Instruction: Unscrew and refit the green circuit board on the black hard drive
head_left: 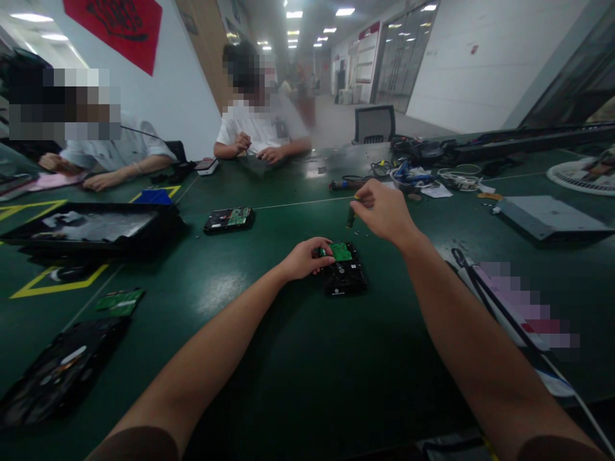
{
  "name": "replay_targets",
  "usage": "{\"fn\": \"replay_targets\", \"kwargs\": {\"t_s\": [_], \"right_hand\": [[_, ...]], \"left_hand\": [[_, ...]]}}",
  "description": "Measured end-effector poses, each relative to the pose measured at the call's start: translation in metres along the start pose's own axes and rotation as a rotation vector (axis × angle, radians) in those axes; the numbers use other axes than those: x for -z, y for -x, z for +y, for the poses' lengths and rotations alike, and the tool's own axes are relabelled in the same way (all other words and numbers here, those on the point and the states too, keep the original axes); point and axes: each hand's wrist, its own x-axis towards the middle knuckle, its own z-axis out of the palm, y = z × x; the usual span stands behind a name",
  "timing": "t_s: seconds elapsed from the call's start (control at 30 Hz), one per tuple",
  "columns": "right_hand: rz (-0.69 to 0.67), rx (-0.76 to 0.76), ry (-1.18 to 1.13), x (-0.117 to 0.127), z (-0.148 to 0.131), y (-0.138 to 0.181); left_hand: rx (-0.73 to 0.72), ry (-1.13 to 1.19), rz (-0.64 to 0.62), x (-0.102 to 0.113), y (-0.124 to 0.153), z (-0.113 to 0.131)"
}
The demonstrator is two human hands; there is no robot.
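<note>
A hard drive (343,282) lies on the green table in front of me, its underside with a green circuit board (342,251) facing up. My left hand (306,258) grips the drive's left edge, thumb and fingers closed on it near the board. Above and to the right of the drive, my right hand (384,208) pinches a small dark screwdriver (350,214), held roughly upright and apart from the drive. The screwdriver's tip is too small to make out. Several tiny screws (356,234) lie on the table just beyond the drive.
Another hard drive (229,219) lies further left, a bare drive body (67,365) and a loose circuit board (120,301) at near left. A black tray (163,221) stands left, a grey metal case (552,218) right. Cables (413,174) pile up behind. Two people sit across.
</note>
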Motion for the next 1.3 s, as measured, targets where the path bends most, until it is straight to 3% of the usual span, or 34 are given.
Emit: {"fn": "replay_targets", "kwargs": {"t_s": [1.3], "right_hand": [[-0.081,0.064,0.0,0.0068,-0.0074,0.0014]], "left_hand": [[0.002,0.0,0.004,-0.0007,-0.0006,0.0]]}}
